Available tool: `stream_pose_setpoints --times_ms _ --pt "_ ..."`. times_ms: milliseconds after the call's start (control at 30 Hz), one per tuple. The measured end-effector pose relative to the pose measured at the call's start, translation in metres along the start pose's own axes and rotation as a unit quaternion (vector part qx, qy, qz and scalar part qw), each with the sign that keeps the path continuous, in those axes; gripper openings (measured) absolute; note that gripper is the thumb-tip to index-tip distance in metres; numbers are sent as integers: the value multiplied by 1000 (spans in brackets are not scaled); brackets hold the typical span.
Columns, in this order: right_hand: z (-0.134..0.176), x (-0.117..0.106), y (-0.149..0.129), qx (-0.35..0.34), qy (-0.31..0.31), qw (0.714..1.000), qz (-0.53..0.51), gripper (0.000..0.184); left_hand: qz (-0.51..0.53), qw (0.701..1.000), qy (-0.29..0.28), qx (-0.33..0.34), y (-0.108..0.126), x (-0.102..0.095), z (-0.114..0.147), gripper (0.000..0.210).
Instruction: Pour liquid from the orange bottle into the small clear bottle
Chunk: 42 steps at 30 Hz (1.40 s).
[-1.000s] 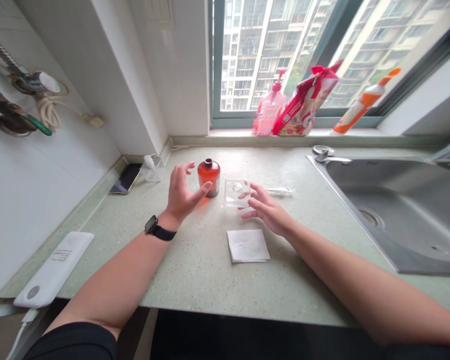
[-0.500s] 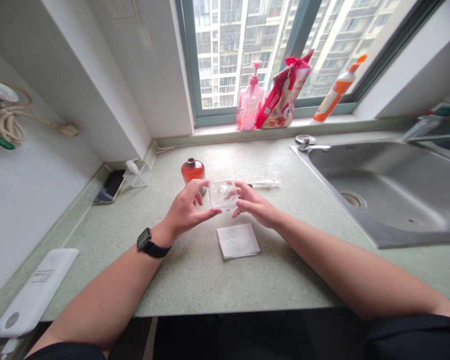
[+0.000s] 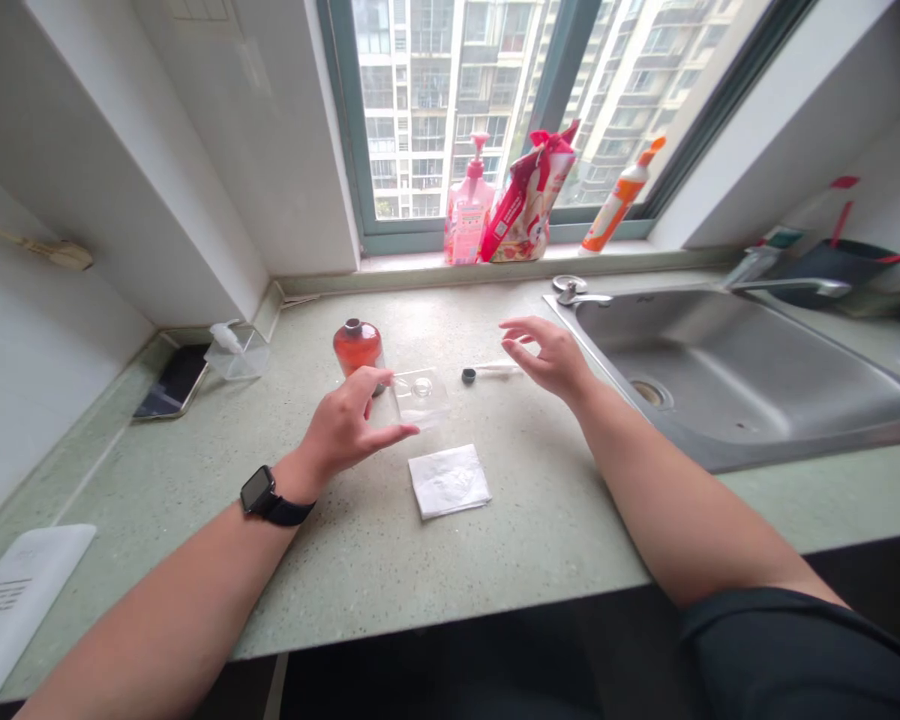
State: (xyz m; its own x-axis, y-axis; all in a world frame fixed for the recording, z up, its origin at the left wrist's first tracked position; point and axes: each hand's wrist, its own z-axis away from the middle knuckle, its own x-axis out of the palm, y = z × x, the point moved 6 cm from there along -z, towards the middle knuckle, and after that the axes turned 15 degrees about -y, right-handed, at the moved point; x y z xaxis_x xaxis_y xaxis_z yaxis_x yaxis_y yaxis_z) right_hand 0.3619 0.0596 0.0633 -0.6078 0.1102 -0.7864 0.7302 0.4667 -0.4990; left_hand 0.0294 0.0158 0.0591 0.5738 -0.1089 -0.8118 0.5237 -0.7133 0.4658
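Note:
My left hand (image 3: 351, 425) grips the left side of a clear square plastic container (image 3: 421, 400), thumb at the near edge and fingers at the far edge. The container has a round ring-shaped opening facing up. Just behind it stands an amber bottle (image 3: 356, 346) with an uncapped neck, its lower part partly hidden by my left hand. My right hand (image 3: 544, 355) is off the container, fingers bent and apart, over the end of a pale slim piece with a black cap-like end (image 3: 469, 376). Whether it touches that piece I cannot tell. A folded white tissue (image 3: 450, 482) lies in front of the container.
A steel sink (image 3: 750, 370) is set in the counter at right. A phone (image 3: 172, 382) and a clear pump dispenser (image 3: 238, 355) sit at the left wall, a white power bank (image 3: 26, 600) nearer. A pink pump bottle (image 3: 469, 215), red bag (image 3: 532, 200) and orange-white bottle (image 3: 619, 208) line the sill.
My right hand has let go of the container and moved right, toward the pale piece with the black end. My left hand still holds the container. The view has turned right.

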Motion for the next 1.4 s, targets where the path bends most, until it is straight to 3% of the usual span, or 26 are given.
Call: stream_pose_setpoints --times_ms 167,300,467,633,733,1033,1400 --pt "4 9 23 -14 -119 989 90 33 -29 1000 5 -6 -2 0 0 63" --pt "7 20 35 -9 -161 981 103 28 -32 999 -15 -12 -3 3 -1 63" --pt "3 21 33 -23 -151 984 88 16 -27 999 -43 -5 -5 10 -1 60" --pt "0 6 9 -22 -56 998 33 22 -32 998 -48 -9 -2 10 -1 59" --pt "0 6 -11 -40 -31 998 -32 24 -34 998 -53 -28 0 8 -1 59" --pt "0 21 -39 -54 -144 967 -203 29 -49 995 -64 -59 0 7 -1 64" --pt "4 22 -63 -113 -156 970 -147 28 -93 994 -52 -19 6 11 0 73"
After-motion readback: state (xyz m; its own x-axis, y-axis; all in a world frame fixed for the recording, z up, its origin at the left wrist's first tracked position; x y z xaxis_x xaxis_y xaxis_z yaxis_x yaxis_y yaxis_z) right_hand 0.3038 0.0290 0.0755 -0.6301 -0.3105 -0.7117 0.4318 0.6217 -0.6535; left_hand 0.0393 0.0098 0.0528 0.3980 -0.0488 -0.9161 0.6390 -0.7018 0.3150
